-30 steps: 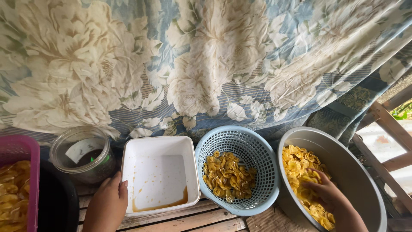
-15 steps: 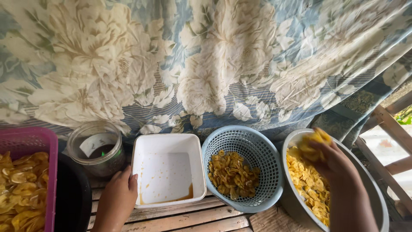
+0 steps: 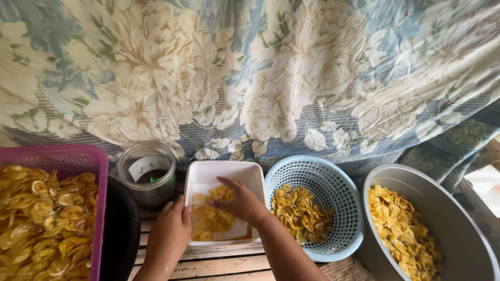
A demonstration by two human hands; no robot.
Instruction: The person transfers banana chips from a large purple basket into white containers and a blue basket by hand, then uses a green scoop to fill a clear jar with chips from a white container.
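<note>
While right hand [image 3: 237,200] grips yellow chips [image 3: 221,193], left hand [image 3: 169,234] steadies white tub [image 3: 208,174]

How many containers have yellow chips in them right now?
4: pink basket far left, white tub under the right hand, blue basket beside it, grey basin far right. The glass jar shows none.

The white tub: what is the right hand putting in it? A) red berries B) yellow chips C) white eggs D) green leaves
B: the right hand is over the white tub with yellow chips lying under it.
</note>
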